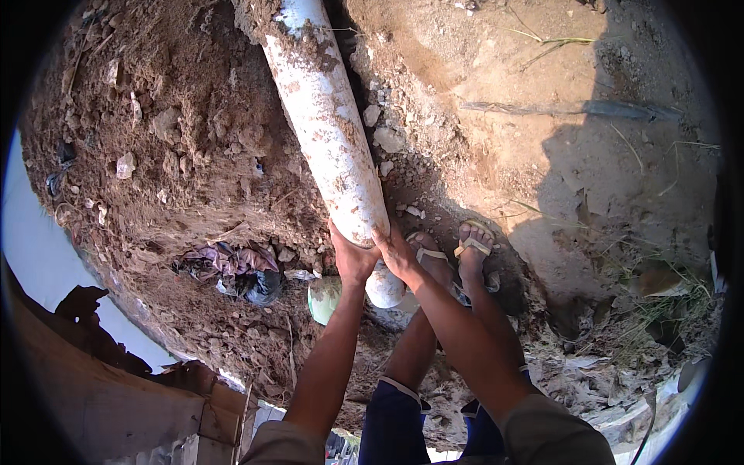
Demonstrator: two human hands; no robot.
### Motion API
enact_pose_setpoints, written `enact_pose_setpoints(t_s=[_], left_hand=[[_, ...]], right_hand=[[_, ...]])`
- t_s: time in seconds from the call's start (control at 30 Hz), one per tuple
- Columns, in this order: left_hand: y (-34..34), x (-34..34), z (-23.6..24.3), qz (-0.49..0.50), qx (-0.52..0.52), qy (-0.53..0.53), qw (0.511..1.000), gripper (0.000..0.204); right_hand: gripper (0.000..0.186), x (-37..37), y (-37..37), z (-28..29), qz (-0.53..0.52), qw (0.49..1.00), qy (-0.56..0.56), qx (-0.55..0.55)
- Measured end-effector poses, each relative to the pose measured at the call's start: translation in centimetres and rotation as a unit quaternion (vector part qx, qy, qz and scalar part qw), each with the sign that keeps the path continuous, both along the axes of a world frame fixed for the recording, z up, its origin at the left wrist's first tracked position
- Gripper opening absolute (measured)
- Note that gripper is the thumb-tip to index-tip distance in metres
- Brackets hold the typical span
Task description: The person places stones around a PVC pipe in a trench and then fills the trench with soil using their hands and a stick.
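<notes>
— Pipe [333,132] first: position and condition?

— White, round, smeared with brown soil. It runs from the far edge of the view to the person's hands, which are at its near end. Loose brown soil [178,139] is banked along its left side; paler packed ground [504,70] lies to its right.

— State of the grip?

— Left hand [355,260]: at the left of the pipe's near end, fingers partly closed to its curve. Right hand [397,254]: at the right of the same end, likewise partly closed. Both have hold of the pipe. Its underside is hidden, so I cannot tell how far the fingers reach beneath.

— Items close to that end?

— White rounded piece [385,287], just below the pipe's near end; whether the two touch cannot be told. Pale green object [322,299], below and left of the pipe's end, partly behind the left forearm.

— Farther out?

— Crumpled purple and dark sheeting [244,263], left of the pipe's near end. Grey stones [387,139], beside the pipe's right wall. Two sandalled feet [471,262], right of its near end. Dark strip [542,108], on the ground well right of the pipe.
</notes>
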State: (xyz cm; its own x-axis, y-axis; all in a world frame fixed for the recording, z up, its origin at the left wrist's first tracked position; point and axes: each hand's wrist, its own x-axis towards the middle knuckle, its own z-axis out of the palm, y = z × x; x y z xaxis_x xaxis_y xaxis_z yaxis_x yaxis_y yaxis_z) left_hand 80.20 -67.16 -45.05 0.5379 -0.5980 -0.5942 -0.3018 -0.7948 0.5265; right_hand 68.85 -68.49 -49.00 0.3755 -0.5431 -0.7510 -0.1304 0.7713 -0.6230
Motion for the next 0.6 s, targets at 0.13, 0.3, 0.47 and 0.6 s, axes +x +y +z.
enact_pose_setpoints(t_s=[0.13,0.3,0.47,0.6], left_hand=[[2.5,2.0,0.6,-0.018,-0.036,-0.030,0.999,0.124],[8.2,-1.4,6.4,0.201,0.041,0.085,0.975,0.099],[20.3,-3.7,15.0,0.060,0.262,0.158,0.950,0.073],[20.8,-6.6,22.2,0.073,0.355,0.209,0.908,0.072]], right_hand=[[0.083,-0.2,0.8,1.4,0.000,1.000,-0.010,-0.001],[0.033,-10.7,4.6,2.4,0.061,0.967,0.245,-0.032],[0.021,-18.3,3.8,10.9,0.071,0.979,0.190,0.034],[0.024,-21.0,2.9,20.4,0.153,0.943,0.290,0.051]])
